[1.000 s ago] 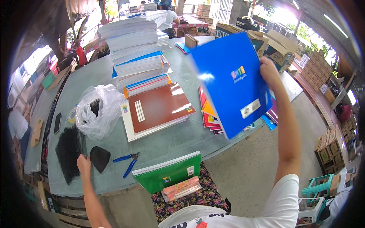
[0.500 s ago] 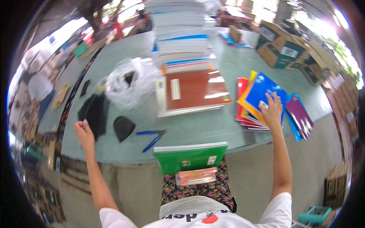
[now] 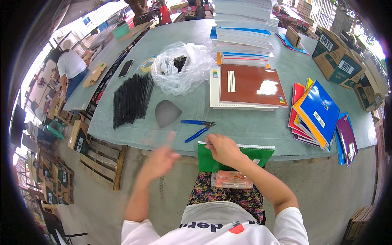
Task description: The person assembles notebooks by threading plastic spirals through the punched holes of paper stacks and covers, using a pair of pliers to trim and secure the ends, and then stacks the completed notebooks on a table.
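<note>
Near one green notebook (image 3: 207, 161) are one cutter (image 3: 207, 125), two hands (image 3: 222, 150) (image 3: 158, 162).

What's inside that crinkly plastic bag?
A bunch of thin black things shows inside the plastic bag. Its cloudy folds cover the rest, so what lies deeper can't be seen.

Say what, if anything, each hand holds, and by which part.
Right hand is at the green notebook, top edge near its left corner; whether it grips is unclear. Left hand is too blurred to tell.
</note>
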Available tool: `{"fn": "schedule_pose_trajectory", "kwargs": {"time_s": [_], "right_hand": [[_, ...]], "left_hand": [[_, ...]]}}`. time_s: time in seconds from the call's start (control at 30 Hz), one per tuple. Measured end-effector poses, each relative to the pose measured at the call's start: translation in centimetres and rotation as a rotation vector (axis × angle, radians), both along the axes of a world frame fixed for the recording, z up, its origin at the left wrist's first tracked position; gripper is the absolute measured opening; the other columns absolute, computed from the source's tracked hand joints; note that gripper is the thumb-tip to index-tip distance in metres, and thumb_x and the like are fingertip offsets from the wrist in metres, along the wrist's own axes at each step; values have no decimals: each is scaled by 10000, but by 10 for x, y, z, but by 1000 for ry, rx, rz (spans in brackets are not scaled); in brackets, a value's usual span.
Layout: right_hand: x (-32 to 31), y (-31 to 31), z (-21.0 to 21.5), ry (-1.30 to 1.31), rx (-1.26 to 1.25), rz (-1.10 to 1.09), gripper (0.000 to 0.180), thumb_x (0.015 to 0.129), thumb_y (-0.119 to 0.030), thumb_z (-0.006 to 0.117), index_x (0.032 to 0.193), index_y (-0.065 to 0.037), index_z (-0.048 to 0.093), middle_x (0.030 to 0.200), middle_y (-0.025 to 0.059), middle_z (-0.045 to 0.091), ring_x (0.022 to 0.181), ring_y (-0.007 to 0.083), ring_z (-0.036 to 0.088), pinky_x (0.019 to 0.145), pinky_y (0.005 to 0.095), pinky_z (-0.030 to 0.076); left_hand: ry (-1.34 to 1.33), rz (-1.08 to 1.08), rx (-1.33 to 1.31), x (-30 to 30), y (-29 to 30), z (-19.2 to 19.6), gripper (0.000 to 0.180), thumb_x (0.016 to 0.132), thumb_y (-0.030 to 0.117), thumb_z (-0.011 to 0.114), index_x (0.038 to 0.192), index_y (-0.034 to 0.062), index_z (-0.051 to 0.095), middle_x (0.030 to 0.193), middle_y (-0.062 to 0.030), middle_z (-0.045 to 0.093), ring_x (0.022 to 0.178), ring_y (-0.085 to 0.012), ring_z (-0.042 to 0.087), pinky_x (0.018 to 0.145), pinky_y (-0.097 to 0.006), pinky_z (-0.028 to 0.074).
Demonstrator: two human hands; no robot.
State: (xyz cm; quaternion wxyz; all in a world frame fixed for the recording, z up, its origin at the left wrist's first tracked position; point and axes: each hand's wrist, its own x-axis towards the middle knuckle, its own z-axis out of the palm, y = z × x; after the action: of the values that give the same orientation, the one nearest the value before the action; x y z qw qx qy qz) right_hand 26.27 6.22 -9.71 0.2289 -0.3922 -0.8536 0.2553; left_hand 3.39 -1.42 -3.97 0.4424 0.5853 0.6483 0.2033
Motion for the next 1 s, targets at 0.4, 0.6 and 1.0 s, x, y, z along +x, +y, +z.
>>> {"fn": "schedule_pose_trajectory", "kwargs": {"time_s": [0.4,0.6,1.0], "right_hand": [[0,-12,0,-18,52,28,291,761,-43,530,1045,-100,556,863,119,650,771,312,628,627,419,489],[3,-11,3,-6,20,39,316,757,-40,533,1057,-126,581,854,102,655,768,292,632,625,407,494],[-15,-10,1,121,-21,53,124,793,-96,583,904,-57,626,865,160,628,807,362,602,681,408,480]], "left_hand": [[-261,193,245,46,-1,-54,297,851,204,632,1039,-11,552,768,-89,650,655,-118,582,615,-270,469],[-23,136,425,57,3,-52,297,890,277,580,857,-17,600,668,-93,622,599,-117,576,539,-281,448],[324,-154,1037,35,12,-75,137,773,97,573,894,49,615,895,-139,598,848,-313,578,700,-391,476]]}}
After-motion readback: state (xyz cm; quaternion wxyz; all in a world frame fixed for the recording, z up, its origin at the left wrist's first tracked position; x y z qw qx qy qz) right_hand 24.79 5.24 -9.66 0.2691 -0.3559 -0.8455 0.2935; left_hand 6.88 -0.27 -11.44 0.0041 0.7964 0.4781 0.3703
